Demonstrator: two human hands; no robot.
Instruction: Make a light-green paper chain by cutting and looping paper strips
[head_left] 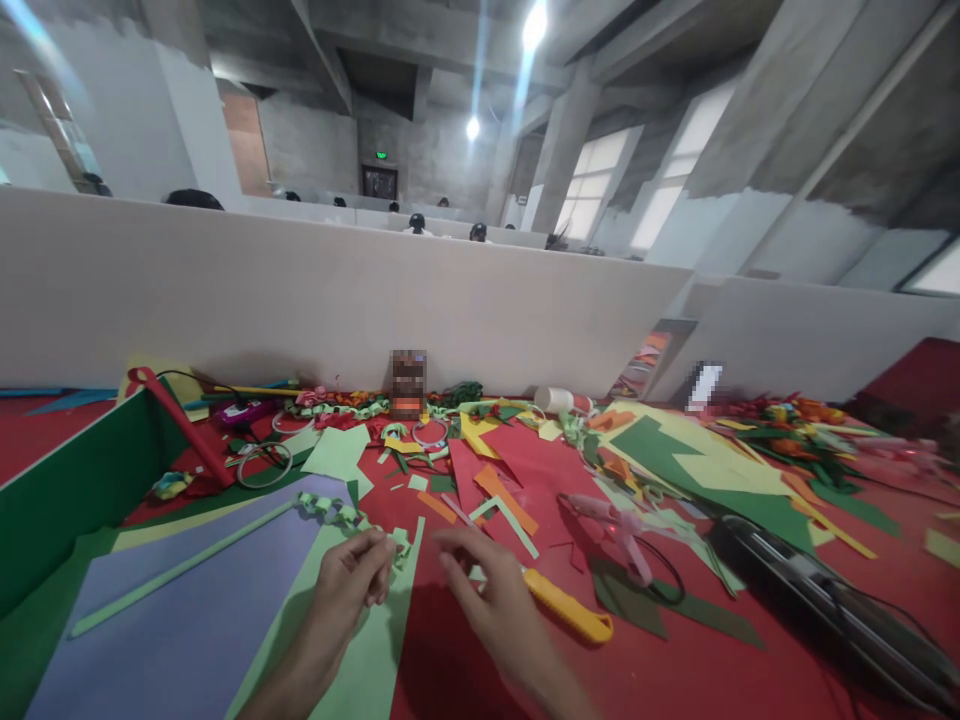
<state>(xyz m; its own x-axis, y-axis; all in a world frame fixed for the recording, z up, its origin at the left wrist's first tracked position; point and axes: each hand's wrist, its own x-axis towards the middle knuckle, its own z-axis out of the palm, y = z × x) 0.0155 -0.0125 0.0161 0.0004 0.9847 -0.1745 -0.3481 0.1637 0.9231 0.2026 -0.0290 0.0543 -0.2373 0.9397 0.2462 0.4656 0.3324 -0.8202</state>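
Your red table point(675, 680) carries a lavender sheet point(187, 600), a green paper chain point(337, 512), a yellow utility knife point(566, 608), a pink glue gun point(611, 520) and scattered paper scraps point(495, 490).

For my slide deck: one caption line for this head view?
Left hand pinches a green paper chain; right hand hovers open beside a yellow utility knife.
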